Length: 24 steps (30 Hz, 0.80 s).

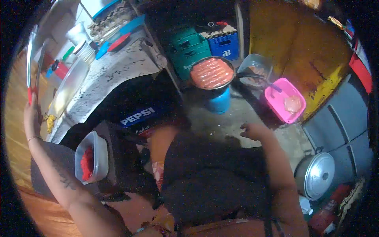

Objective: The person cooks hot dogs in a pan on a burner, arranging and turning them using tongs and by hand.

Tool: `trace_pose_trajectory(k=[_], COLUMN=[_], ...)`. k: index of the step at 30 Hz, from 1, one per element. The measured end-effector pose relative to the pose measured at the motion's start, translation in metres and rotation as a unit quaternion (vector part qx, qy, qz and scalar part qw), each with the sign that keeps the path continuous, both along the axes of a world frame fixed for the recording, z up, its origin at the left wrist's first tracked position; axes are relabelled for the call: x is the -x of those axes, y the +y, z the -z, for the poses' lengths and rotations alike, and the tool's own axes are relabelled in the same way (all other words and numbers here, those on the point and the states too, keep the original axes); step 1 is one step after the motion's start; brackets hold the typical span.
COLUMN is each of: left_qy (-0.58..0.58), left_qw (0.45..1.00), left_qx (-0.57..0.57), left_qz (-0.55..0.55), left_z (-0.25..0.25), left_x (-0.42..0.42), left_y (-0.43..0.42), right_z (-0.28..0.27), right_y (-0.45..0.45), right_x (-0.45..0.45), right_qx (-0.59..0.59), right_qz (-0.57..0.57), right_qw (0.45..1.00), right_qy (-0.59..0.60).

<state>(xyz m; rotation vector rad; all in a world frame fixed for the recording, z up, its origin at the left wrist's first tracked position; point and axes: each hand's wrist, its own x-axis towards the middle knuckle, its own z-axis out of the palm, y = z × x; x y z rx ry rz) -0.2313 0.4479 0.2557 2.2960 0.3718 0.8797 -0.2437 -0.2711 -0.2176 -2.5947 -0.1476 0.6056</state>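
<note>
My left hand (33,116) is raised at the far left, closed round the red handles of metal tongs (29,65), whose arms point up. Over the floor at centre right, my right hand (252,131) has its fingers partly spread and holds nothing. Beyond it, a round pan (212,73) filled with rows of pink sausages or meat rests above a blue gas cylinder (219,101). To its right stand a clear container (256,70) with brownish pieces and a pink tub (285,100) with pale pink meat. A translucent container (91,157) with something red inside sits at lower left.
A worn counter (118,59) at upper left bears plates, containers and a red lid. Green crates (191,55) and a blue crate (224,46) stand at the back. A lidded pot (319,175) is at lower right, and a Pepsi crate (138,117) is under the counter.
</note>
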Motion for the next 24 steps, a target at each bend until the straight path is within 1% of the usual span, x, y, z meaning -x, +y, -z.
trace_pose_trajectory(k=[1, 2, 3, 4, 6, 8, 10, 12, 14, 16, 18, 19, 21, 22, 24], left_qy=[-0.047, -0.071, -0.096, -0.097, -0.018, -0.035, 0.003, 0.023, 0.078, 0.179, 0.248, 0.279, 0.245, 0.225, 0.202], left_qw=[0.991, 0.978, 0.959, 0.951, 0.917, 0.871, 0.756, 0.666, 0.593, 0.618, 0.730, 0.776, 0.855, 0.883, 0.903], left_qx=[0.086, 0.153, 0.218, 0.265, 0.282, 0.353, 0.431, 0.514, 0.553, 0.518, 0.391, 0.322, 0.158, 0.073, 0.009], left_qz=[0.092, 0.125, 0.156, 0.129, 0.281, 0.339, 0.493, 0.539, 0.580, 0.564, 0.503, 0.466, 0.430, 0.406, 0.378], left_z=[0.014, 0.028, 0.041, 0.055, 0.078, 0.111, 0.146, 0.171, 0.195, 0.231, 0.254, 0.266, 0.314, 0.329, 0.347], left_x=[-0.002, -0.003, -0.005, -0.008, -0.020, -0.024, -0.036, -0.031, -0.028, -0.048, -0.068, -0.077, -0.102, -0.110, -0.116], left_y=[-0.041, -0.081, -0.121, -0.154, -0.187, -0.253, -0.294, -0.352, -0.396, -0.410, -0.430, -0.434, -0.431, -0.429, -0.418], right_z=[-0.007, -0.011, 0.004, 0.010, 0.014, 0.011, 0.011, 0.020, 0.040, 0.042, 0.028, 0.029, 0.030, 0.029, 0.026], right_y=[0.006, 0.007, 0.006, 0.007, 0.010, 0.012, 0.010, 0.007, 0.002, 0.000, 0.007, 0.007, 0.005, 0.005, 0.002], right_x=[0.001, 0.003, 0.001, 0.001, 0.000, 0.001, 0.000, -0.003, -0.011, -0.011, -0.007, -0.007, -0.008, -0.009, -0.010], right_qx=[0.009, 0.017, 0.027, 0.021, 0.011, 0.012, 0.009, 0.001, -0.006, -0.006, -0.003, -0.009, -0.020, -0.009, 0.013], right_qz=[0.003, 0.006, -0.004, -0.005, -0.006, 0.005, 0.012, 0.018, 0.000, -0.008, -0.004, -0.002, 0.003, -0.005, -0.021], right_qw=[1.000, 1.000, 1.000, 1.000, 1.000, 0.999, 0.999, 0.999, 0.999, 0.999, 1.000, 0.999, 0.999, 0.999, 0.999], right_qy=[0.007, 0.014, -0.009, -0.004, 0.005, 0.031, 0.046, 0.051, 0.039, 0.032, 0.027, 0.032, 0.040, 0.037, 0.032])
